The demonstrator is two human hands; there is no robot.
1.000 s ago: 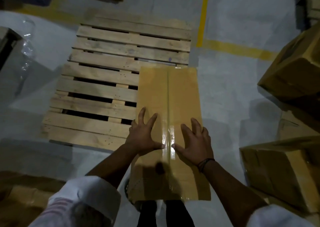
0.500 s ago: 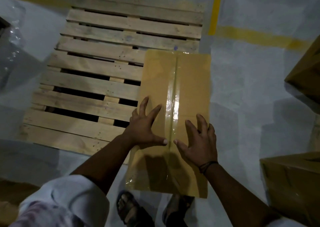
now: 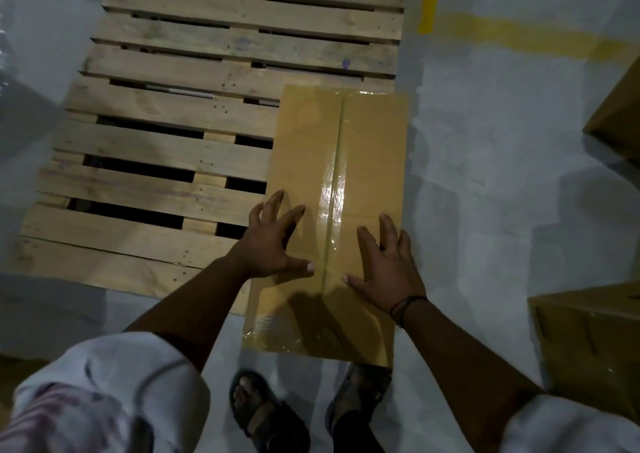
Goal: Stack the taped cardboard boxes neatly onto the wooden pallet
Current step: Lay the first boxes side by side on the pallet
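A long brown cardboard box (image 3: 363, 147), sealed with clear tape along its middle seam, lies on the right-hand near corner of the wooden pallet (image 3: 180, 154). Its near end sticks out past the pallet's front edge, above my feet. My left hand (image 3: 273, 244) presses flat on the box top left of the seam, fingers spread. My right hand (image 3: 384, 269) presses flat on the top right of the seam, fingers spread too. Neither hand curls round an edge.
More taped cardboard boxes stand on the floor at the right: one near (image 3: 588, 345) and one farther back (image 3: 620, 106). A yellow floor line (image 3: 429, 2) runs beyond the pallet. Crumpled clear plastic (image 3: 10, 71) lies at the far left. My sandalled feet (image 3: 263, 414) stand just in front of the box.
The box has slid forward and further onto the pallet under both palms. The view has tipped down and nearer, so my feet now show below the box.
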